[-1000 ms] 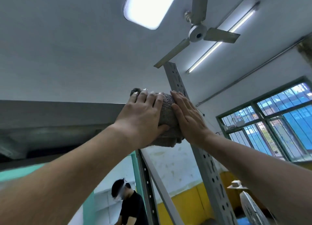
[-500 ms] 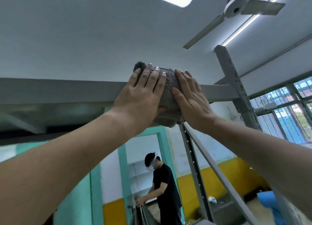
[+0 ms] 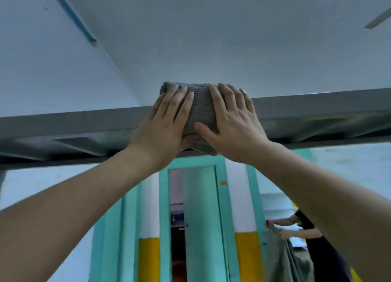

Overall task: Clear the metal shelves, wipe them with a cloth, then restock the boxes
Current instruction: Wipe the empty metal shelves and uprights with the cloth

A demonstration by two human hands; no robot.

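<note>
Grey metal shelf point(image 3: 74, 121) seen from below, running L to R across the whole view, w/ a flat front lip & folded bracing on the underside. Draped over the front edge approx. mid-span: grey knitted cloth point(image 3: 201, 110), bunched, upper part up on the shelf top, lower part hanging down past the lip. Rest of the top surface hidden from this angle.
</note>
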